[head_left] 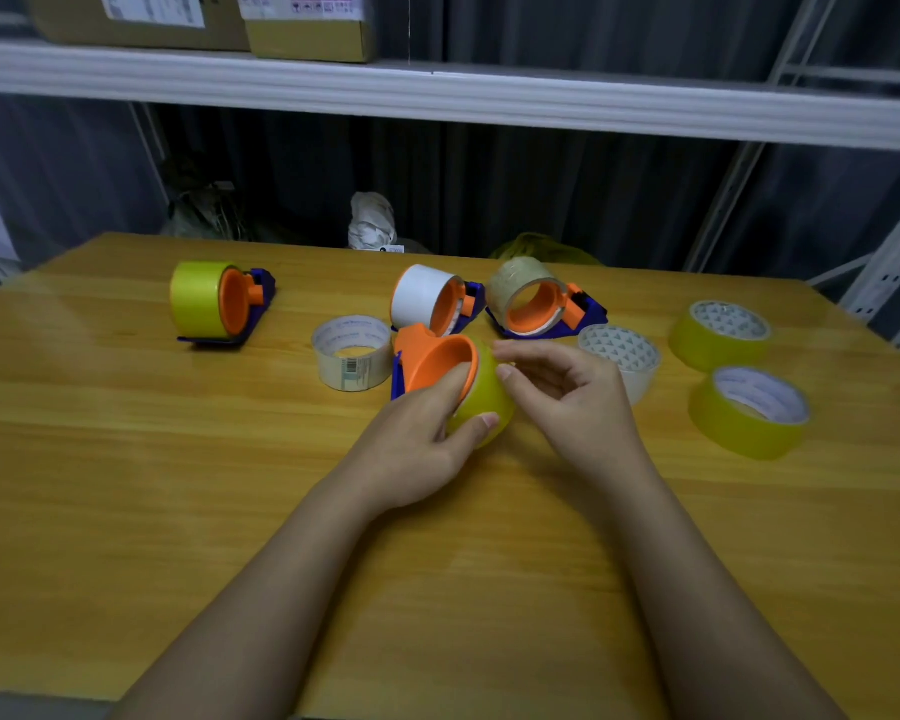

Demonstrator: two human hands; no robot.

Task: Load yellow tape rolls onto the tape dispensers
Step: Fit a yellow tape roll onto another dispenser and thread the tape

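Bench is honey-yellow woodgrain. The dispenser in the left hand is orange with a blue base, carrying a yellow roll. Just right of the right hand, a whitish roll has a triangle-patterned core; further right, two yellow rolls.

Storeroom or packing area: labelled cardboard cartons on white metal shelving at 12 o'clock, wooden tabletop below.

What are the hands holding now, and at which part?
Left hand grips the orange-and-blue tape dispenser's yellow tape roll; right hand pinches the roll's outer surface.
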